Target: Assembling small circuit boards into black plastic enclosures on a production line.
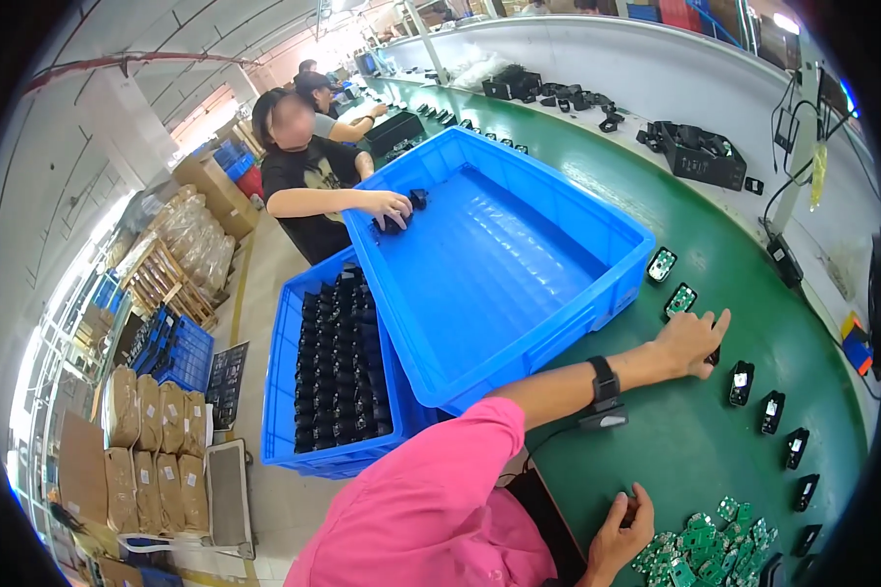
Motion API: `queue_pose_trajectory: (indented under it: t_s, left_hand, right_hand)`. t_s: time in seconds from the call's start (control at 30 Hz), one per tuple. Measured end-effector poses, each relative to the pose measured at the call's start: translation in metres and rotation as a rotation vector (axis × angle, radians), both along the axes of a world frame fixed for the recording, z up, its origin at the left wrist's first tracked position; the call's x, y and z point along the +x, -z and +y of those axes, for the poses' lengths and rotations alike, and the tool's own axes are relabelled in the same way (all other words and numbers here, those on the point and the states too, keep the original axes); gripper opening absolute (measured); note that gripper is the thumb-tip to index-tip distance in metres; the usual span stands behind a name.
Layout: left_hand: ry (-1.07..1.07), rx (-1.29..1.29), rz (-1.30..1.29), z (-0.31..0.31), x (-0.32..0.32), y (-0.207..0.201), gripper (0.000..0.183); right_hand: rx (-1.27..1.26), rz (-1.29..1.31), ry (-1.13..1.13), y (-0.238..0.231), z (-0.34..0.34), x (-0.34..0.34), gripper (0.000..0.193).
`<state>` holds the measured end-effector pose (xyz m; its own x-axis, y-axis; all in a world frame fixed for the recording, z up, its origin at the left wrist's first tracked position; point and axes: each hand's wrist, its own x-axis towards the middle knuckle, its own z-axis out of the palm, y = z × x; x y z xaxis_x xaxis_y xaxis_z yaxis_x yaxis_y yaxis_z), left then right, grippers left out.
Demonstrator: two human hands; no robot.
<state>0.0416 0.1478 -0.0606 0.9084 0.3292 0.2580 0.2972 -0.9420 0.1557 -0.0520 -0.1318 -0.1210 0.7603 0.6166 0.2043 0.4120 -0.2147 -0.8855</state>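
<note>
My left hand (pixel 690 344), on the outstretched arm with a black wristband (pixel 605 383), closes around a small black housing (pixel 714 356), mostly hidden under the fingers. That housing sits in a curved row on the green bench. Farther up the row are housings with green boards showing, one (pixel 680 300) beside my hand. Toward me come a black housing with a whitish inside (pixel 741 383) and several darker ones. Low in the view, my right hand (pixel 623 536) has its fingers curled; whatever they hold is hidden. Beside it lies a loose pile of small green circuit boards (pixel 705 548).
A large blue crate (pixel 519 367) rests at the bench's left edge. Below it, another blue crate (pixel 276 391) holds rows of black parts. A co-worker's hand (pixel 387 207) grasps black pieces inside the upper crate. A black box of parts (pixel 705 161) stands on the far ledge.
</note>
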Motion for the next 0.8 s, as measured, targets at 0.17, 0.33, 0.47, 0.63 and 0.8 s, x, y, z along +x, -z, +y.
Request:
queue_pose_trajectory:
  t_s: [0.17,0.33,0.47,0.63,0.8]
  left_hand:
    - [0.168,-0.011,0.052,-0.077,-0.077,-0.034,0.111]
    - [0.205,-0.300,0.144,-0.123,-0.142,-0.009,0.119]
    - [0.242,-0.334,-0.093,-0.129,-0.161,0.021,0.118]
    - [0.214,-0.345,-0.245,-0.130,-0.165,0.042,0.116]
    - [0.320,-0.690,-0.370,-0.135,-0.158,0.058,0.089]
  right_hand:
    - [-0.041,-0.245,0.259,-0.046,0.002,0.001,0.020]
    - [-0.112,-0.255,0.156,-0.080,0.016,0.008,0.026]
    - [-0.318,-0.310,-0.118,-0.086,0.039,0.006,0.037]
    - [-0.473,-0.404,-0.164,-0.071,0.038,0.009,0.034]
    - [-0.382,-0.287,0.005,-0.061,0.018,0.005,0.025]
